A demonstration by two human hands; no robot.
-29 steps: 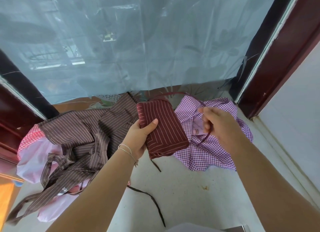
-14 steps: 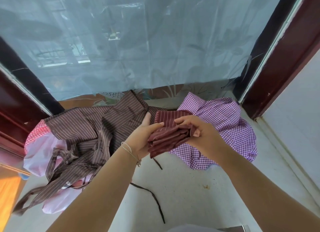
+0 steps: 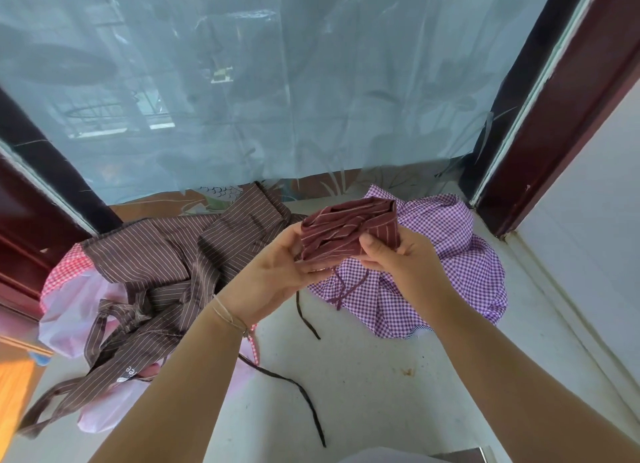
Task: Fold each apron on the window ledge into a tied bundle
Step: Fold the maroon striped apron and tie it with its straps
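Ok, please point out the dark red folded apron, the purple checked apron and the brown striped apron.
dark red folded apron (image 3: 349, 232), head view, on its striped upper face.
purple checked apron (image 3: 460, 268), head view, on its crumpled middle.
brown striped apron (image 3: 166, 251), head view, on its flat panel.

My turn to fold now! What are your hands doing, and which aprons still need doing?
Left hand: grips the folded maroon striped apron from below.
Right hand: thumb pinches the same bundle from the other side.
The bundle is held in the air above the ledge. It is folded, but its dark strap hangs loose down onto the ledge, so it is not yet tied.
Left to do: wrap and tie that strap. Then fold the brown striped apron lying spread at left, and the purple checked apron crumpled at right.
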